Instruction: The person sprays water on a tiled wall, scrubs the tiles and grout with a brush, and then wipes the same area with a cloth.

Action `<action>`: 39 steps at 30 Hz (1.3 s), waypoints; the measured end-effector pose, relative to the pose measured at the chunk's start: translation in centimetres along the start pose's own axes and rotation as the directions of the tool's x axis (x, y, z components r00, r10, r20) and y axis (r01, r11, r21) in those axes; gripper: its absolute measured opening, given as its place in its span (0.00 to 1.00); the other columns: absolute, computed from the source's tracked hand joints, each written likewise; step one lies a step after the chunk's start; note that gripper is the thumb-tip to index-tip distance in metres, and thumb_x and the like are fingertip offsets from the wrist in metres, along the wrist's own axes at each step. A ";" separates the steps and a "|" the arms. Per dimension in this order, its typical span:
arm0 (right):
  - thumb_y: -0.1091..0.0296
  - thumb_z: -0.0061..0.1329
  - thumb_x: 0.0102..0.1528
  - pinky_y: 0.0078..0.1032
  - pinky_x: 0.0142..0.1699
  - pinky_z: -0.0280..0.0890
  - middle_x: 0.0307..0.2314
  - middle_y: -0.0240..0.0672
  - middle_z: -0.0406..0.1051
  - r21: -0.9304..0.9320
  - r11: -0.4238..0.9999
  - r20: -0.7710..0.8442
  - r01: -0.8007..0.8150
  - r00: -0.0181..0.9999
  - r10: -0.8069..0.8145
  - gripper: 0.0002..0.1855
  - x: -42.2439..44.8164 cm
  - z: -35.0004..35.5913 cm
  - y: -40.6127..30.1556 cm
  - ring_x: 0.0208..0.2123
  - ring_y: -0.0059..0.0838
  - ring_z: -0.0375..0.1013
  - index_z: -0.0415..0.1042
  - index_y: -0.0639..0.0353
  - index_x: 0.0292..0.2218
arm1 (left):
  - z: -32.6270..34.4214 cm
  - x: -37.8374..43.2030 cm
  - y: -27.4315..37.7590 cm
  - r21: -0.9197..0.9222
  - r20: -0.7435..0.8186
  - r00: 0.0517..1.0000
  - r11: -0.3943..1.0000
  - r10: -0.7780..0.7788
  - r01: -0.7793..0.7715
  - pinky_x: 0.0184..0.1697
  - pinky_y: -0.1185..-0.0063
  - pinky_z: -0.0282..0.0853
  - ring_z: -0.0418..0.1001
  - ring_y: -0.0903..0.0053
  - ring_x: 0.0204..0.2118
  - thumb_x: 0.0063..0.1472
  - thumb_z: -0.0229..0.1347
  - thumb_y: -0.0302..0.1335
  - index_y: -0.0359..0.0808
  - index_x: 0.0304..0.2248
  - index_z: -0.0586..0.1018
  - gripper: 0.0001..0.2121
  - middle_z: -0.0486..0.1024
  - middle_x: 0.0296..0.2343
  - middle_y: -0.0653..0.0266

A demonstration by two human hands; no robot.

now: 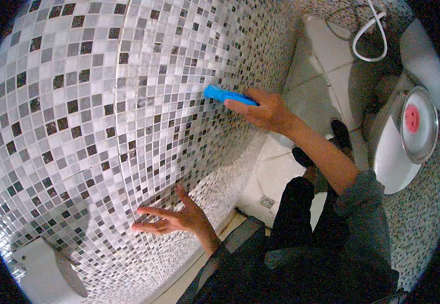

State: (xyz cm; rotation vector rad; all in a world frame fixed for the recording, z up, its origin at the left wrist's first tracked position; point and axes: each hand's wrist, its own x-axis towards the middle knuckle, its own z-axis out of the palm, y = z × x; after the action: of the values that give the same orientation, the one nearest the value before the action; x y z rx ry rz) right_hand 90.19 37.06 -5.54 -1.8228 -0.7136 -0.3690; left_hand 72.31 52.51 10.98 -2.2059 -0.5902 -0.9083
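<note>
My right hand (267,110) grips a blue scrubbing brush (229,95) by its handle. The bristle end meets the mosaic-tiled wall (159,125), where the wall looks slightly whitish around it. Lower on the same wall, my left hand (178,218) is empty with its fingers spread. Its fingertips are at the tiles, beside a thin pale vertical seam (119,114); whether they press on the wall I cannot tell. Small square tiles in white, grey and black cover the wall.
To the right, a round shallow metal dish (429,146) holding a pink item (412,118) rests over a white toilet-like fixture (392,163). A white hose (385,41) loops at upper right. The tiled floor has a drain (267,201). A white wall-mounted box (45,273) is lower left.
</note>
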 end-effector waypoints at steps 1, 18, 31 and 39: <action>0.66 0.55 0.44 0.24 0.20 0.64 0.19 0.31 0.67 0.036 0.997 -0.049 0.064 0.997 -0.063 0.22 1.3 -0.6 -1.3 0.19 0.29 0.68 0.69 0.35 0.42 | 0.0 -0.2 -0.2 0.010 -0.006 1.000 1.000 0.012 -0.012 0.54 0.54 0.42 0.35 0.47 0.59 0.47 0.51 0.58 0.39 0.58 0.48 0.46 0.35 0.56 0.40; 0.66 0.53 0.44 0.24 0.20 0.63 0.19 0.30 0.63 0.055 0.898 -0.358 0.437 0.848 -0.391 0.27 9.4 -2.6 -10.3 0.19 0.29 0.67 0.66 0.27 0.45 | 1.6 -0.8 -1.0 -0.013 -0.034 0.999 1.000 -0.005 0.005 0.54 0.50 0.36 0.32 0.46 0.59 0.48 0.49 0.59 0.40 0.58 0.48 0.45 0.30 0.57 0.41; 0.70 0.52 0.44 0.27 0.20 0.65 0.21 0.33 0.67 0.202 0.930 -0.366 0.309 0.904 -0.221 0.29 5.7 -0.1 -10.6 0.20 0.31 0.69 0.64 0.34 0.48 | 4.1 -2.1 -1.7 -0.004 -0.020 0.999 0.999 -0.037 0.037 0.53 0.47 0.23 0.19 0.46 0.59 0.50 0.41 0.62 0.39 0.59 0.40 0.46 0.23 0.56 0.43; 0.71 0.53 0.41 0.28 0.29 0.69 0.30 0.41 0.69 -0.045 0.990 -0.014 -0.136 0.991 0.136 0.32 -3.1 2.3 -4.2 0.26 0.38 0.72 0.63 0.43 0.49 | 4.1 -2.2 -1.3 0.019 -0.018 0.999 0.999 -0.039 0.039 0.52 0.46 0.23 0.19 0.45 0.58 0.51 0.40 0.62 0.36 0.58 0.41 0.46 0.23 0.56 0.42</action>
State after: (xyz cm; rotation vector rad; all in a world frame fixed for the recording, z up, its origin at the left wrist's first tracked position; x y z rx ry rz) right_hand 84.96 39.26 -5.04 -1.8998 -0.5735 -0.3074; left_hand 71.83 56.07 7.69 -2.1741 -0.6328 -0.9374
